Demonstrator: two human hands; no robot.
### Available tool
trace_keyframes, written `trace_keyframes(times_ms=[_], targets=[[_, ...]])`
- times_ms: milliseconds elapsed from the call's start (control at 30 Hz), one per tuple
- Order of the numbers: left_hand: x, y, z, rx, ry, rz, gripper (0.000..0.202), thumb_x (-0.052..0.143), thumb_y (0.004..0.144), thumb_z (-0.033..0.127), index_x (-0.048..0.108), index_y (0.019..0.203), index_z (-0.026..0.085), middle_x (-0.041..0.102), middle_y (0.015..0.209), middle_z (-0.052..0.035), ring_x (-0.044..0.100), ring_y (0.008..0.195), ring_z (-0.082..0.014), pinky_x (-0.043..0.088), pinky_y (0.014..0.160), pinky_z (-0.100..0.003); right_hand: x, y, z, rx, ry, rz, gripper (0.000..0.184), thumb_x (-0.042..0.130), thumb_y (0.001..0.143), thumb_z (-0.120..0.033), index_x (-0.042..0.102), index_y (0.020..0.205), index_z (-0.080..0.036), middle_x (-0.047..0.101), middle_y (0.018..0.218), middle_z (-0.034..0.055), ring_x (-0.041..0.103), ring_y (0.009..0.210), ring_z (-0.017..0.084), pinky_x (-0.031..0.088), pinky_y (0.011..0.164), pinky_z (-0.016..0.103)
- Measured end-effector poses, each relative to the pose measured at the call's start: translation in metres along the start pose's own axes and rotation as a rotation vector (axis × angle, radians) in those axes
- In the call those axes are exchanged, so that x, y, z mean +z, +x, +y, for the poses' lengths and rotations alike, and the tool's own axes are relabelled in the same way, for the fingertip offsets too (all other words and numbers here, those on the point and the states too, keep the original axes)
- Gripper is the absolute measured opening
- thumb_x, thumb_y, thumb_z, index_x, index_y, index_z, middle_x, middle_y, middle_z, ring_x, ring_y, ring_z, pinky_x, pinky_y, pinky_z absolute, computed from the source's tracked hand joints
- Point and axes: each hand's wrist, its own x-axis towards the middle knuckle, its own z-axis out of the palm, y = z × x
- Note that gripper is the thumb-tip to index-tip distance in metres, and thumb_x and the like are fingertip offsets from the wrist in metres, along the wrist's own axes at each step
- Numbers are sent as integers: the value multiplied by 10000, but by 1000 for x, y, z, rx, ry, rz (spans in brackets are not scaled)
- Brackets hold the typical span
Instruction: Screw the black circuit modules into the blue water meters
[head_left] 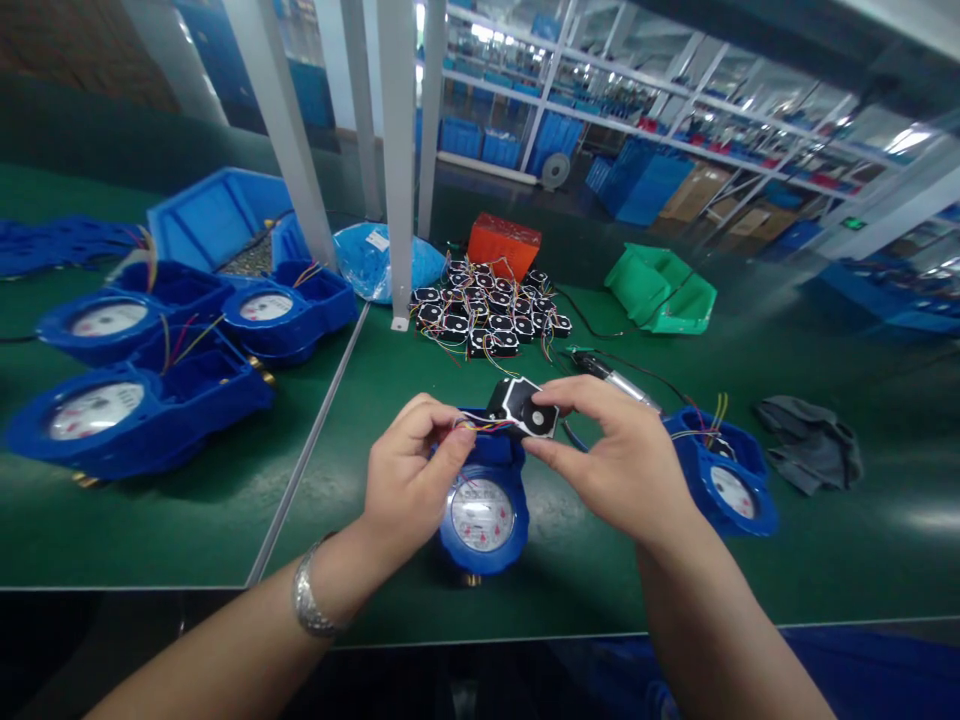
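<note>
A blue water meter (484, 515) with a white dial lies on the green table (570, 580) right in front of me. Just above its far end, my right hand (619, 460) pinches a small black and white module (525, 408) between thumb and fingers. Coloured wires (484, 425) run from the module to the left. My left hand (412, 475) is closed, pinching those wires beside the meter's top. A metal watch sits on my left wrist.
A second blue meter (724, 480) lies to the right, a grey cloth (810, 445) beyond it. A heap of black modules (487, 310), an orange box (504, 245) and a green bin (660, 290) stand farther back. Several blue meters (142, 370) fill the left. A screwdriver tool (619, 380) lies nearby.
</note>
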Motion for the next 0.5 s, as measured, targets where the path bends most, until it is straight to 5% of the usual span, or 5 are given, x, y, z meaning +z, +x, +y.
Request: trace_keyframes(times_ms=[167, 333, 500], targets=[[-7, -10, 3, -90, -106, 6, 195, 505, 801, 243, 505, 630, 149, 481, 696, -10, 467, 649, -107, 382, 598, -227, 8, 0, 9, 29, 74, -64, 276, 668, 638, -177, 585, 900, -155, 569, 968, 31, 534, 906, 129, 455, 825, 263], [-8, -24, -2, -303, -309, 100, 95, 573, 764, 237, 512, 753, 164, 536, 604, 19, 467, 524, -77, 386, 500, -175, 16, -1, 13, 27, 98, -195, 268, 634, 641, -139, 595, 905, -168, 563, 999, 20, 528, 940, 122, 446, 856, 262], [-8, -30, -5, -374, -344, 177, 157, 610, 718, 195, 506, 830, 162, 542, 575, 26, 477, 503, -69, 389, 481, -150, 22, 1, 18, 3, 51, -272, 297, 626, 630, -115, 604, 920, -176, 565, 1008, 13, 529, 942, 124, 439, 871, 270]])
